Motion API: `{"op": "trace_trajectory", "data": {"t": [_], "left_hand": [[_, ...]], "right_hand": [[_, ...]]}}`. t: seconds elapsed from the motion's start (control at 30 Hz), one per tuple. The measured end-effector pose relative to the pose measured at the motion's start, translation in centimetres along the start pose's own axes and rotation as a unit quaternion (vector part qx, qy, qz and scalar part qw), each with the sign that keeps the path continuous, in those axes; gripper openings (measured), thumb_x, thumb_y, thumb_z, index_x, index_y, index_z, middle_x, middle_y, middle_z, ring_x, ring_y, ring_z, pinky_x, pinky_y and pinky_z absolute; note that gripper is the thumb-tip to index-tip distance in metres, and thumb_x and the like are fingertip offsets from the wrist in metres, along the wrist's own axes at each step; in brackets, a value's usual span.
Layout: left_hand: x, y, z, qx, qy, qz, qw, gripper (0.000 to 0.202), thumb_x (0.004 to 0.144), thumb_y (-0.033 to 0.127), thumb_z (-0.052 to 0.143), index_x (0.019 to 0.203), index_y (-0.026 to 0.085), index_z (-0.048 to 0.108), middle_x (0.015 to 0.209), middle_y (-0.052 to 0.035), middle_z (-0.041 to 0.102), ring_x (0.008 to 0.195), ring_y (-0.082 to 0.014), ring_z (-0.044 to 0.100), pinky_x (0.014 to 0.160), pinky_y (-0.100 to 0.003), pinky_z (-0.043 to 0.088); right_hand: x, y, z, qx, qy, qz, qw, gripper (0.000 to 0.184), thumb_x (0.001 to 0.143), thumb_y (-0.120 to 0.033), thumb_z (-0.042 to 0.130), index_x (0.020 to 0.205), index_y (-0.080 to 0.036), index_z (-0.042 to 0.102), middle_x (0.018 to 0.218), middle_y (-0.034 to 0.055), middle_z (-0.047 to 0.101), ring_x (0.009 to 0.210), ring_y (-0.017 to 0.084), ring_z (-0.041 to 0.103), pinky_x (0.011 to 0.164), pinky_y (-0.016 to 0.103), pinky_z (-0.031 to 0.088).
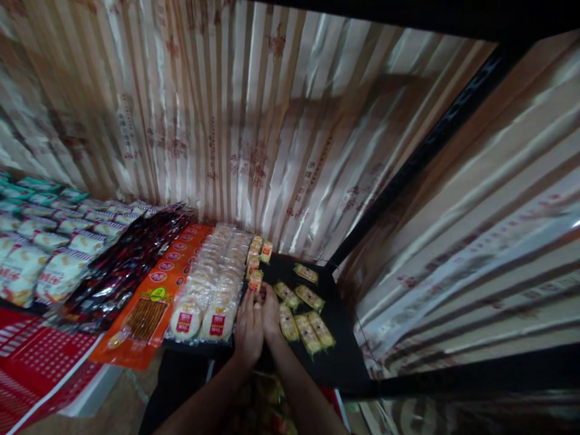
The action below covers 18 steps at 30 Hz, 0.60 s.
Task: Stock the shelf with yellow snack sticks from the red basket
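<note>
My left hand (pixel 248 326) and my right hand (pixel 270 314) are side by side over a black shelf (pixel 338 356), fingers pressed together around a small yellow and red snack pack (pixel 256 280). That pack stands at the near end of a short row of like packs (pixel 259 252). Just right of my right hand lie several yellow snack packs (pixel 308 329), loose and flat on the black shelf.
To the left lie rows of clear packs of round white cakes (pixel 212 290), orange packs (pixel 156 302), dark red packs (pixel 131 260) and white puffed-snack bags (pixel 49 266). Striped glossy paper (pixel 254 121) lines the back and right walls. A red box (pixel 40 362) sits at the lower left.
</note>
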State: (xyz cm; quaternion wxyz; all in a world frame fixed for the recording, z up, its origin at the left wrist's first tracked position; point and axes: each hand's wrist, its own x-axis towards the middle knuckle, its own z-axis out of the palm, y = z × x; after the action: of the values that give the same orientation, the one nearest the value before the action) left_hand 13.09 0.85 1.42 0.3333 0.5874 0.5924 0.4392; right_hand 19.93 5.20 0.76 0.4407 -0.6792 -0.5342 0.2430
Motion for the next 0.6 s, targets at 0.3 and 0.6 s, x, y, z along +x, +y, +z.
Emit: {"op": "trace_trajectory", "data": {"t": [0.3, 0.6], "left_hand": [[1.4, 0.4, 0.9, -0.033, -0.009, -0.045, 0.998, 0.050, 0.088, 0.033, 0.026, 0.129, 0.010, 0.041, 0.138, -0.0107, 0.039, 0.129, -0.0178, 0.033, 0.110, -0.036, 0.023], [1.8, 0.6, 1.4, -0.081, -0.016, -0.080, 0.993, 0.052, 0.089, 0.034, 0.020, 0.129, 0.007, 0.038, 0.142, -0.0127, 0.032, 0.132, -0.0180, 0.026, 0.112, -0.036, 0.017]], "right_hand": [[1.8, 1.1, 1.2, -0.062, 0.003, -0.020, 0.998, 0.037, 0.074, -0.022, 0.042, 0.105, -0.011, 0.058, 0.105, 0.0135, 0.061, 0.098, 0.021, 0.056, 0.087, 0.032, 0.043], [2.8, 0.9, 1.4, -0.064, -0.009, -0.036, 0.997, 0.048, 0.074, -0.020, 0.043, 0.122, -0.018, 0.051, 0.120, 0.0081, 0.057, 0.114, 0.021, 0.049, 0.096, 0.033, 0.038]]}}
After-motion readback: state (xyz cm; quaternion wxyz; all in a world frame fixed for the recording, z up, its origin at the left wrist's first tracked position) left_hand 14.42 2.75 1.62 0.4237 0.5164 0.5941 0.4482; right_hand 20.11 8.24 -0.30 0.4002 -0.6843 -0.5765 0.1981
